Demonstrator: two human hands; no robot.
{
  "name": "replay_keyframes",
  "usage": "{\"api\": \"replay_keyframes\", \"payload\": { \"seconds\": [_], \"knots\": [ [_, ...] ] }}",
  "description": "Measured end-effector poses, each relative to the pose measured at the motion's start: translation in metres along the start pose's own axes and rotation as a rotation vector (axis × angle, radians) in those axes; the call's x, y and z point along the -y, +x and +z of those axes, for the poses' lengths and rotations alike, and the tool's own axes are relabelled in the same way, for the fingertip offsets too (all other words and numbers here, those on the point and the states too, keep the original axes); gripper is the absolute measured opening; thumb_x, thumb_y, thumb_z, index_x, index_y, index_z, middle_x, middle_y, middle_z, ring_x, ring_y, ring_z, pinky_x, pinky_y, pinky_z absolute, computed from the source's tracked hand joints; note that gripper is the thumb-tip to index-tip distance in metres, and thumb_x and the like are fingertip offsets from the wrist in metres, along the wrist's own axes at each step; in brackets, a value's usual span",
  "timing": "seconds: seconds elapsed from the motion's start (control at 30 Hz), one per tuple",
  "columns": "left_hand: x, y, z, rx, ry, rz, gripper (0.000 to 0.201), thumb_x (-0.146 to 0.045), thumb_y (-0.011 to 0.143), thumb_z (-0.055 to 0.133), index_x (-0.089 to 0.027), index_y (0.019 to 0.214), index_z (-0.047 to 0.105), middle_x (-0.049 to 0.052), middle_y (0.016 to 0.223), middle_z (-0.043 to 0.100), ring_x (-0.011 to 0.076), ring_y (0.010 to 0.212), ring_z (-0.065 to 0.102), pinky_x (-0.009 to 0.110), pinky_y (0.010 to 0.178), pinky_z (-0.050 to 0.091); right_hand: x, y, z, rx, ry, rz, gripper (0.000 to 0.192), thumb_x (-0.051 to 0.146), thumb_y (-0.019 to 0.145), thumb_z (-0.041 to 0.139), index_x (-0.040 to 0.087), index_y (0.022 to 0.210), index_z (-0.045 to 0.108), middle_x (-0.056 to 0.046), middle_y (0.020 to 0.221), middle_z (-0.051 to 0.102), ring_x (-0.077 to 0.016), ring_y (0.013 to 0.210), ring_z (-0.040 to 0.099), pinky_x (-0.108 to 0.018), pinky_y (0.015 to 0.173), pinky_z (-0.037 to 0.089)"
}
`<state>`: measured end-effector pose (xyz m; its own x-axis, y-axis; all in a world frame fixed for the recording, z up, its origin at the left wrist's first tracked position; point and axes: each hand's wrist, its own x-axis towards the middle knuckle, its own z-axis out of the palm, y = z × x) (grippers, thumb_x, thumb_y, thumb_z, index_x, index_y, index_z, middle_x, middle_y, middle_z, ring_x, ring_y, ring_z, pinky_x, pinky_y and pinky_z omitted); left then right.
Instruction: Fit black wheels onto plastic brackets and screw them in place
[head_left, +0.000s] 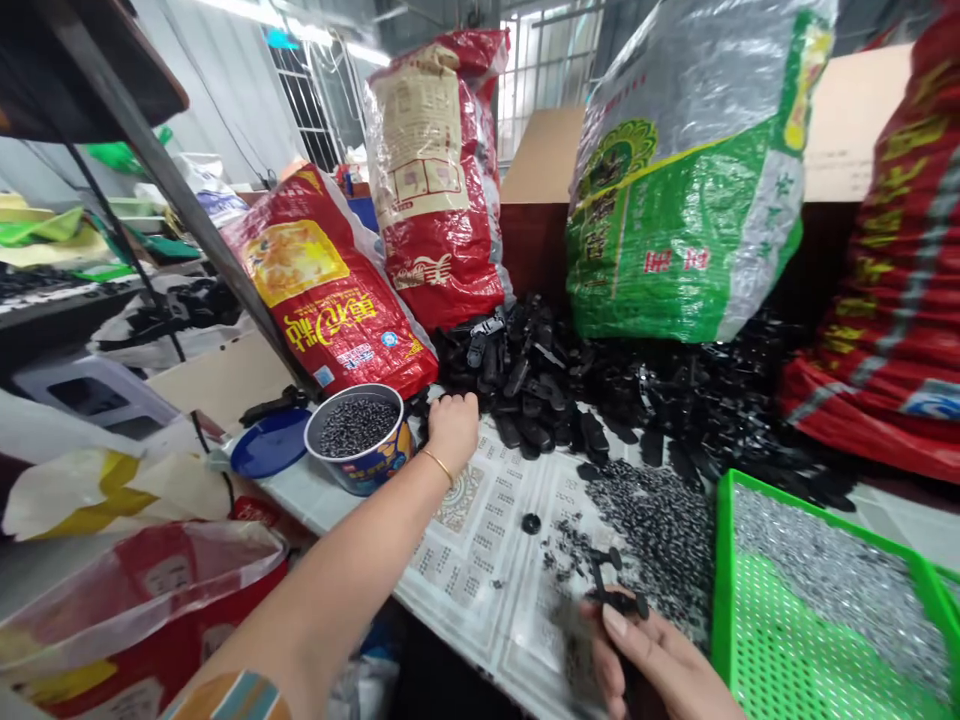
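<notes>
Your right hand (660,665) had its fingers (616,622) closed narrowly on a small black plastic clip part (611,590), held low above the near edge of the tabletop (495,540). The part's long axis ran nearly upright in the view, its stem pointing away from you toward the loose spread of tiny dark pellets (660,520), with a short crossbar at the pinched end. Your left hand (452,430) rested fingers-down at the edge of the heap of black plastic pieces (540,390), just beside the round metal tin of dark pellets (360,437); whether it gripped anything could not be told.

Risks, as judged from this position:
- The pinch was taken at one end only; the part could have pivoted or dropped among the pellets, where it would be hard to find.
- Your left forearm passed close to the tin; a sweep could have tipped it.
- The green perforated plastic basket (757,620) stood just beside your right hand and could have been knocked.
</notes>
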<state>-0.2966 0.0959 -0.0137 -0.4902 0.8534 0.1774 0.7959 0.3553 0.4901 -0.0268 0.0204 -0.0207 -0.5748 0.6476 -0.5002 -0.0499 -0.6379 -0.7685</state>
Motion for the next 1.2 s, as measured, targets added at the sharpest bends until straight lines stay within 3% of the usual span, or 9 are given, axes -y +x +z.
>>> {"api": "replay_keyframes", "payload": {
  "seconds": [0.1, 0.23, 0.37, 0.43, 0.5, 0.67, 0.9, 1.07, 1.2],
  "knots": [
    [0.002, -0.011, -0.007, 0.019, -0.156, -0.012, 0.028, 0.001, 0.067, 0.051, -0.013, 0.091, 0.053, 0.016, 0.106, 0.054, 0.0293, 0.109, 0.046, 0.047, 0.097, 0.027, 0.006, -0.002, -0.001, 0.027, 0.000, 0.003, 0.041, 0.052, 0.068, 0.066, 0.013, 0.078, 0.057, 0.003, 0.048, 0.049, -0.0084, 0.041, 0.044, -0.021, 0.044, 0.030],
    [-0.014, -0.043, -0.010, 0.108, -0.480, -0.073, 0.032, -0.010, 0.073, 0.049, -0.016, 0.104, 0.047, 0.011, 0.107, 0.053, 0.0218, 0.098, 0.054, 0.039, 0.089, 0.040, 0.012, -0.001, 0.000, 0.099, 0.112, 0.008, 0.034, 0.044, 0.071, 0.066, 0.013, 0.081, 0.057, 0.002, 0.057, 0.052, -0.0087, 0.044, 0.047, -0.022, 0.046, 0.033],
    [-0.037, -0.101, -0.008, 0.372, -0.919, -0.181, 0.022, -0.016, 0.078, 0.040, -0.014, 0.096, 0.052, 0.010, 0.093, 0.059, 0.0153, 0.074, 0.060, 0.033, 0.072, 0.049, 0.014, 0.003, 0.000, 0.120, 0.056, -0.005, 0.030, 0.042, 0.071, 0.066, 0.014, 0.073, 0.055, 0.002, 0.060, 0.052, -0.0090, 0.047, 0.050, -0.022, 0.048, 0.036],
    [-0.047, -0.129, -0.004, 0.570, -1.409, -0.396, 0.023, -0.017, 0.073, 0.051, -0.016, 0.096, 0.053, 0.007, 0.096, 0.059, 0.0125, 0.072, 0.058, 0.032, 0.074, 0.048, 0.014, 0.005, 0.000, 0.093, -0.041, -0.022, 0.032, 0.043, 0.071, 0.066, 0.015, 0.069, 0.052, 0.002, 0.058, 0.054, -0.0095, 0.048, 0.051, -0.022, 0.048, 0.036],
    [-0.054, -0.149, 0.000, 0.661, -1.616, -0.496, 0.031, -0.015, 0.067, 0.063, -0.017, 0.096, 0.053, 0.004, 0.092, 0.059, 0.0117, 0.073, 0.057, 0.029, 0.074, 0.046, 0.015, 0.007, 0.001, 0.056, -0.135, -0.041, 0.033, 0.045, 0.070, 0.067, 0.016, 0.071, 0.051, 0.002, 0.058, 0.056, -0.0099, 0.049, 0.052, -0.021, 0.048, 0.035],
    [-0.060, -0.164, 0.008, 0.523, -1.491, -0.432, 0.027, -0.013, 0.063, 0.068, -0.016, 0.084, 0.052, -0.001, 0.077, 0.056, 0.0100, 0.064, 0.052, 0.023, 0.060, 0.043, 0.015, 0.007, 0.006, 0.017, -0.186, -0.013, 0.038, 0.048, 0.066, 0.069, 0.016, 0.075, 0.050, 0.002, 0.059, 0.057, -0.0103, 0.051, 0.055, -0.020, 0.048, 0.034],
    [-0.059, -0.167, 0.010, 0.368, -1.262, -0.370, 0.019, -0.019, 0.067, 0.066, -0.017, 0.080, 0.053, -0.001, 0.075, 0.057, 0.0104, 0.061, 0.053, 0.023, 0.059, 0.044, 0.010, 0.002, 0.006, -0.012, -0.130, -0.021, 0.040, 0.047, 0.067, 0.069, 0.019, 0.088, 0.050, 0.004, 0.058, 0.057, -0.0108, 0.051, 0.056, -0.019, 0.046, 0.032],
    [-0.060, -0.166, 0.011, 0.310, -1.197, -0.393, 0.022, -0.027, 0.069, 0.066, -0.018, 0.085, 0.053, -0.003, 0.070, 0.058, 0.0092, 0.051, 0.052, 0.023, 0.053, 0.043, 0.009, -0.003, 0.006, 0.014, -0.144, -0.002, 0.031, 0.042, 0.072, 0.065, 0.017, 0.083, 0.052, 0.001, 0.059, 0.060, -0.0113, 0.055, 0.059, -0.017, 0.045, 0.033],
    [-0.060, -0.165, 0.012, 0.347, -1.202, -0.392, 0.026, -0.028, 0.070, 0.067, -0.018, 0.089, 0.054, -0.004, 0.064, 0.057, 0.0079, 0.047, 0.049, 0.021, 0.049, 0.041, 0.009, -0.005, 0.008, 0.079, -0.111, 0.022, 0.025, 0.040, 0.077, 0.061, 0.016, 0.082, 0.055, 0.001, 0.058, 0.059, -0.0100, 0.053, 0.059, -0.015, 0.044, 0.034]
  ]
}}
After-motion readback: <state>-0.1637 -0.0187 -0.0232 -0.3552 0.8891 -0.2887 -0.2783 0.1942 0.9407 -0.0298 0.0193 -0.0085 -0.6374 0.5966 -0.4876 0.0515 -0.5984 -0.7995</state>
